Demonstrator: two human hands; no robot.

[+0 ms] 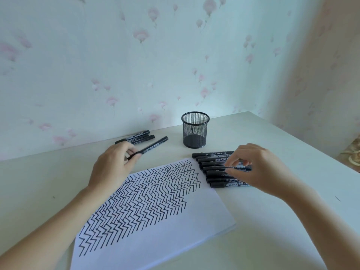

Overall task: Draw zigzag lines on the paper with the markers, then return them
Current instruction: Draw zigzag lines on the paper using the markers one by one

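Left grip (115, 164) curled round one black marker (150, 147), pinched at its near end only, long barrel angled up and away over the counter (272, 145). Right grip (253, 168) half curled, fingertips (228, 166) pinching a marker (236, 168) in the middle of the marker row (216, 170) just right of the paper (159, 236); hard to tell whether already lifted or resting among its neighbours. From the grips outward: held so near one end, left marker likely to tip or slip, and, if uncapped (cap state not readable here), likely to leave a stray stroke on counter or sheet. Right pinch taken from mid-row, so likely to drag or roll the markers touching it; round barrels, smooth counter, so a nudge could send one onto the paper or toward the counter edge. Paper lying skewed, near corner close to the counter edge, left forearm (58, 215) across its left side; a shift of that arm could slide the sheet or smear any ink not yet dry in the dense zigzag lines (148, 193). Two more markers (134, 137) loose near the wall, well apart from the row, easy to overlook at return time. Mesh pen cup (195, 129) upright beyond the paper, apparently empty and light, so a marker dropped in at a slant could knock it over.
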